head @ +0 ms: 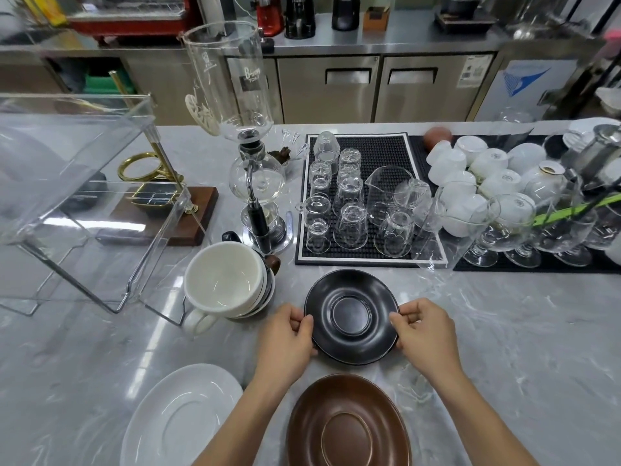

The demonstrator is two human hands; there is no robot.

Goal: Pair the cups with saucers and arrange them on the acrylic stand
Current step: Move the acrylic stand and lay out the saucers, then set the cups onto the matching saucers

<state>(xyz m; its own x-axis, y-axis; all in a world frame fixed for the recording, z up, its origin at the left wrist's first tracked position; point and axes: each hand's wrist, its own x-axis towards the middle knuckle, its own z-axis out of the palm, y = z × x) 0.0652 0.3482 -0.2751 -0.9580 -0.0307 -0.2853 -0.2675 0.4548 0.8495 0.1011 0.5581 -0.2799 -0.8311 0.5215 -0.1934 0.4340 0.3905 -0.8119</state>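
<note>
A black saucer (351, 316) lies on the marble counter in front of me. My left hand (285, 338) pinches its left rim and my right hand (425, 331) pinches its right rim. Close to me sit a brown saucer (347, 423) and, to its left, a white saucer (179, 417). A stack of nested cups (225, 280), a white one on top with darker ones under it, stands left of the black saucer. The clear acrylic stand (77, 203) is at the far left of the counter.
A glass siphon coffee maker (248, 156) rises behind the cups. A black rubber mat (369, 196) carries several upturned glasses. Farther right, white cups (477, 173) and stemmed glasses crowd another mat. A brass holder on a wooden base (158, 196) sits behind the stand.
</note>
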